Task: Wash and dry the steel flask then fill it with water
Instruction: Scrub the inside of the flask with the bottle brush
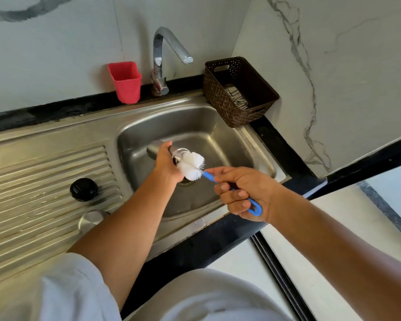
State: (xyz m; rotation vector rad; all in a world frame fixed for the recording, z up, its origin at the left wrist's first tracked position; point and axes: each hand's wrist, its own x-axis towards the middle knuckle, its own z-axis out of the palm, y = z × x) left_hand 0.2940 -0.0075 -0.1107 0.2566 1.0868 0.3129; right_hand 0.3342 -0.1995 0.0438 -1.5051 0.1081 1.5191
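While the left hand (166, 162) grips the flask (155, 146), it lies level, mouth rightward

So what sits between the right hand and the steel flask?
Head view: the white bristle head of the blue-handled bottle brush held by the right hand, at the mouth of the cylindrical steel flask.

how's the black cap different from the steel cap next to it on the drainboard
The black cap is dark with a ribbed edge; the steel cap is shiny and smooth. The black cap shows whole; the steel cap is partly hidden by the left forearm and lies nearer the person. Both rest on the ribbed drainboard.
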